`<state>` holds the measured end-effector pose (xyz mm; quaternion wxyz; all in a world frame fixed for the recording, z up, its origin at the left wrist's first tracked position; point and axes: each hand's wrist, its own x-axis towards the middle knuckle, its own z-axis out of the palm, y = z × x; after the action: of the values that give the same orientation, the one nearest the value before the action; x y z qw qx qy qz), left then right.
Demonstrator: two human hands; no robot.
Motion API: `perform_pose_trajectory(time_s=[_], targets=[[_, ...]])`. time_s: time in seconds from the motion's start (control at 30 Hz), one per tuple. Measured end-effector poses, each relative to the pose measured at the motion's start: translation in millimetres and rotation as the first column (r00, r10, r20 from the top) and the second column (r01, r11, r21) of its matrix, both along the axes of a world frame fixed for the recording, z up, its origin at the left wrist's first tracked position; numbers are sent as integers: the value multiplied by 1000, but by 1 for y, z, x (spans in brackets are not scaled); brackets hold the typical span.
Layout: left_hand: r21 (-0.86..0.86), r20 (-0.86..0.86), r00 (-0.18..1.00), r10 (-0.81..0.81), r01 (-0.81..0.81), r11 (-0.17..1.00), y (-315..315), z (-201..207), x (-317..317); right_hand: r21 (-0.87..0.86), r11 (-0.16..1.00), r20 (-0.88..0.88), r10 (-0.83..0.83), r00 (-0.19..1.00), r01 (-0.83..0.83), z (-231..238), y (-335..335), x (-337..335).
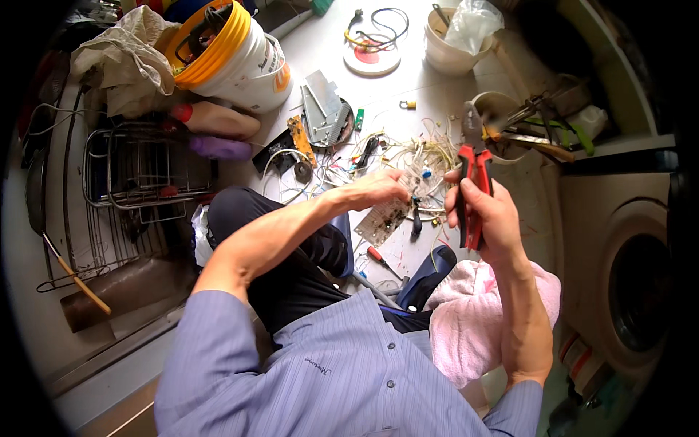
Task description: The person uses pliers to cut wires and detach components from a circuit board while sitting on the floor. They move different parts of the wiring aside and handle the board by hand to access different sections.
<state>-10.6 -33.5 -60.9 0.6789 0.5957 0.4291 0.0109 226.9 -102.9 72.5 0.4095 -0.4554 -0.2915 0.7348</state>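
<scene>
1. Along the far left, a dark wire rack of metal bars (145, 197) stands beside a purple plastic bottle lying on its side (220, 148), and behind them is a white bucket with a yellow upper part (247, 69)
2. Left of centre, a flat grey metal plate (320, 102) lies among dark parts on the white floor
3. At the middle, the left hand (377, 189) reaches over a pale circuit board with dark components (384, 221), its fingers drawn together near the board's upper edge; whether they pinch the board or a wire I cannot tell, nor whether the board rests on the floor
4. Just beyond, pale and coloured wires (437, 149) tangle beside the board, while a red-handled screwdriver (378, 256) lies nearer the person
5. Right of the board, the right hand (494, 211) has its fingers wrapped around red-and-black-handled pliers (478, 171), raised apart from the board with the jaws pointing away from the person
6. Between the hands, the step in hand seems to be sorting out a spot on the board or its wires; the next move would call for a steady left hold and pliers lowered to that spot
7. Farther right, a pink towel (470, 320) drapes beside the right forearm, near a white front-loading washing machine (590, 240)
</scene>
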Motion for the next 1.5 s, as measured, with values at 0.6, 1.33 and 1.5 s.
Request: perform_pose_trajectory(time_s=[0.6, 1.33, 1.5], targets=[[-796, 360, 598, 717, -204, 570, -10, 87, -26, -155, 926, 101, 361, 927, -344, 10, -15, 3], [-674, 358, 682, 638, -283, 682, -11, 94, -34, -220, 881, 35, 435, 900, -418, 3, 7, -7], [-580, 412, 683, 603, -314, 752, -13, 88, -36, -237, 866, 35, 460, 887, -440, 0, 5, -4]])
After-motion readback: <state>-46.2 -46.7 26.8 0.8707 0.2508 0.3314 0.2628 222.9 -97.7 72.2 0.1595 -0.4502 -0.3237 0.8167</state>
